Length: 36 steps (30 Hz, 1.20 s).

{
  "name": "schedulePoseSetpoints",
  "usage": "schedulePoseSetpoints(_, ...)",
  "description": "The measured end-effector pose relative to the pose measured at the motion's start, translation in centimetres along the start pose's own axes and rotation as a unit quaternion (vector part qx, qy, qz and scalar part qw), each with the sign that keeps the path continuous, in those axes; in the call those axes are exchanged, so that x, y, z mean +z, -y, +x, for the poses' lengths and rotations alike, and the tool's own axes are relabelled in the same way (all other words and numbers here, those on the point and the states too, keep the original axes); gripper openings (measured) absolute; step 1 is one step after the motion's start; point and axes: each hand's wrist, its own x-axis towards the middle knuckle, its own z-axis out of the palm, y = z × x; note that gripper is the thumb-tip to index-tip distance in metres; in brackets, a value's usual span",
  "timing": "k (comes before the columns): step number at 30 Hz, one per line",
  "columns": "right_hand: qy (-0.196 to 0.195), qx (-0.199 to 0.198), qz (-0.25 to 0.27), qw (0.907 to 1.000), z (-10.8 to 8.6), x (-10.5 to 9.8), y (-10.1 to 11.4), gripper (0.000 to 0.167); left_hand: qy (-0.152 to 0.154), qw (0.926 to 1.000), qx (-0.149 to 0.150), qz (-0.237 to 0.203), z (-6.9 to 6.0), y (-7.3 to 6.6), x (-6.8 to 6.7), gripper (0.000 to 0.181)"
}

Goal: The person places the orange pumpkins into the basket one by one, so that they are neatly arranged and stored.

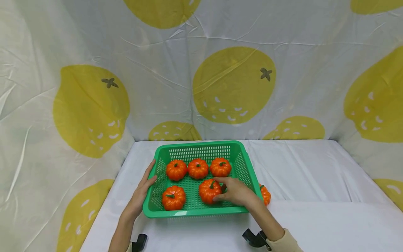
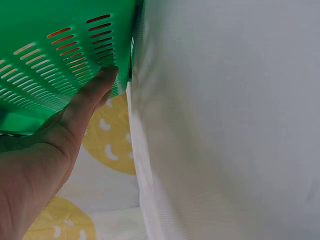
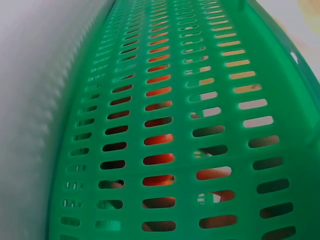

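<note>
A green plastic basket (image 1: 201, 211) with slotted walls sits on the white-covered table. My left hand (image 1: 141, 190) holds its left side, thumb on the rim; in the left wrist view one finger (image 2: 90, 97) lies along the outer wall. Inside, my right hand (image 1: 234, 190) pinches a small orange pumpkin (image 1: 209, 192) at the front, between thumb and fingers. Another pumpkin (image 1: 174, 198) lies at the front left. Three more, left (image 1: 176, 170), middle (image 1: 198, 168) and right (image 1: 220, 167), form a back row. The right wrist view shows mostly basket wall (image 3: 185, 150), hiding that hand.
One more orange pumpkin (image 1: 265, 195) lies outside the basket on its right, partly hidden by the rim and the right forearm. White cloth (image 1: 315, 175) covers the table. Lemon-printed curtains (image 1: 233, 84) stand behind and at both sides.
</note>
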Motion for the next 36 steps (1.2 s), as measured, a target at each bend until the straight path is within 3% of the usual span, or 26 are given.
schedulePoseSetpoints(6,0.029,-0.032,-0.005,0.9991,0.06,0.26,0.15,0.073,-0.002,1.0,0.0,0.003,-0.01,0.07,-0.11,0.058)
schedulePoseSetpoints(13,0.019,-0.027,-0.006,0.9994,-0.14,0.21,0.35,0.068,-0.003,1.0,0.0,0.003,0.09,0.14,-0.2,0.059)
schedulePoseSetpoints(36,0.062,-0.084,-0.007,0.9945,0.26,0.5,0.26,0.066,-0.002,1.0,-0.004,0.003,0.14,0.31,-0.1,0.058)
